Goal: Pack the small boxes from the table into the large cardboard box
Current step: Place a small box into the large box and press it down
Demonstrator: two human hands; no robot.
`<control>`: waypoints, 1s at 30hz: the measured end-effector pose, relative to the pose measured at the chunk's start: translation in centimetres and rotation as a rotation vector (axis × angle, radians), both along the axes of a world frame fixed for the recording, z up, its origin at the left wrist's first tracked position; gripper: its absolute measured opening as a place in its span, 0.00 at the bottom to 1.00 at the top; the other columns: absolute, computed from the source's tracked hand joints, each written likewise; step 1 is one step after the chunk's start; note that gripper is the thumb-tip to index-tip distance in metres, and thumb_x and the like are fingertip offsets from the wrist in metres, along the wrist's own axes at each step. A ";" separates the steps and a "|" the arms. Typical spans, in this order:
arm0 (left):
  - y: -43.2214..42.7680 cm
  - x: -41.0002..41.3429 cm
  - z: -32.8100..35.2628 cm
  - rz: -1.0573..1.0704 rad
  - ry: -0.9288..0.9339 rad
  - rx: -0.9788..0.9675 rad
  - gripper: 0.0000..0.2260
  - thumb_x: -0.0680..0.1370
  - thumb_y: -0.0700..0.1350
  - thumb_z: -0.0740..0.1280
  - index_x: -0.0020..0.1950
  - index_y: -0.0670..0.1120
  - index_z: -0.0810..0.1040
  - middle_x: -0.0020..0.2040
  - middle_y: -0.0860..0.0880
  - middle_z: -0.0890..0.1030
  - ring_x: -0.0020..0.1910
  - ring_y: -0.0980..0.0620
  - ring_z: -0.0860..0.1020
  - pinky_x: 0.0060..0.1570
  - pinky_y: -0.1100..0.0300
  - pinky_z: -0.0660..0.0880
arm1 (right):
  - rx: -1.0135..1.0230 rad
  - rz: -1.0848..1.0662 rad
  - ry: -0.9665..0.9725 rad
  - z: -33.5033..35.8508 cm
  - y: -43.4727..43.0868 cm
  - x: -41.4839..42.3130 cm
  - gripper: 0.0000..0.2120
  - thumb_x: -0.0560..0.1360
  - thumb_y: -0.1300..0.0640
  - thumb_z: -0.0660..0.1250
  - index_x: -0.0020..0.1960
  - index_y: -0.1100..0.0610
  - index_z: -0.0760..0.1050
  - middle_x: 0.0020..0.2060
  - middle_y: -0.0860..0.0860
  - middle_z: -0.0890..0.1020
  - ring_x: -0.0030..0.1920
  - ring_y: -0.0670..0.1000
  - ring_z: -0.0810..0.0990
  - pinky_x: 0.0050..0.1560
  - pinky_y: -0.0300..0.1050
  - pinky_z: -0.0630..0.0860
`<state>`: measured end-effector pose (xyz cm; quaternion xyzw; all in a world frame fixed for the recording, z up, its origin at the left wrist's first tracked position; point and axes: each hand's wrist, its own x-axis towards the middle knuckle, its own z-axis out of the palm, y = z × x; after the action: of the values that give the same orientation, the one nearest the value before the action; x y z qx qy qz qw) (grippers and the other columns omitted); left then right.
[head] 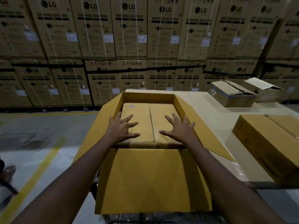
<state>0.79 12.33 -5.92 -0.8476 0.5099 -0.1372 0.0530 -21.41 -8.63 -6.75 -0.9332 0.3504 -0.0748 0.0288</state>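
Note:
The large cardboard box [148,97] stands open in front of me, its four flaps folded outward. Inside lie two small brown boxes side by side, a left one [139,113] and a right one [162,110], filling the bottom. My left hand [122,127] is spread flat over the left small box, fingers apart. Over the right small box, my right hand [178,126] is spread flat the same way. Neither hand grips anything. Another brown box [265,144] lies on the table at the right.
The table [208,107] is covered with cardboard sheets. Two opened cartons [233,94] sit at its far right. A wall of stacked washing-machine cartons [129,38] fills the background. The grey floor with a yellow line [34,178] lies to the left.

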 end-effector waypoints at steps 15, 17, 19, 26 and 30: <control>-5.9 -1.0 -2.2 -0.077 0.097 0.151 0.33 0.76 0.71 0.55 0.79 0.63 0.54 0.81 0.48 0.53 0.78 0.38 0.53 0.69 0.33 0.56 | -0.066 0.065 0.159 -2.0 -0.7 5.4 0.33 0.76 0.29 0.58 0.78 0.37 0.58 0.81 0.51 0.54 0.79 0.65 0.50 0.71 0.77 0.47; -7.0 -1.0 -3.0 -0.046 0.125 0.195 0.38 0.73 0.74 0.56 0.80 0.61 0.52 0.82 0.47 0.50 0.78 0.37 0.50 0.69 0.31 0.53 | -0.059 0.073 0.175 -2.6 -1.1 6.1 0.34 0.75 0.30 0.59 0.78 0.38 0.58 0.81 0.52 0.54 0.79 0.66 0.50 0.70 0.78 0.47; -8.2 -1.0 -3.7 0.003 0.165 0.231 0.45 0.70 0.77 0.55 0.81 0.58 0.48 0.82 0.46 0.47 0.79 0.37 0.47 0.69 0.29 0.49 | -0.043 0.078 0.184 -3.2 -1.8 6.7 0.36 0.75 0.29 0.60 0.79 0.40 0.57 0.81 0.53 0.53 0.79 0.66 0.49 0.71 0.77 0.46; -10.3 -0.5 -5.7 0.005 0.300 0.350 0.54 0.65 0.80 0.58 0.81 0.53 0.43 0.82 0.47 0.43 0.79 0.39 0.45 0.70 0.29 0.46 | 0.016 0.098 0.224 -4.1 -5.1 8.2 0.37 0.75 0.30 0.62 0.79 0.42 0.58 0.81 0.54 0.53 0.79 0.65 0.48 0.73 0.75 0.47; -10.8 0.2 -6.3 -0.044 0.360 0.381 0.54 0.65 0.78 0.62 0.81 0.53 0.44 0.82 0.49 0.43 0.79 0.40 0.46 0.71 0.31 0.50 | 0.017 0.110 0.194 -3.9 -7.1 8.5 0.34 0.76 0.31 0.61 0.79 0.41 0.59 0.81 0.54 0.54 0.79 0.65 0.50 0.73 0.74 0.47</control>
<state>0.98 1.53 -12.18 -0.8217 0.5462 0.1131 0.1170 -12.94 -15.70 -10.62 -0.9535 0.3006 0.0205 0.0067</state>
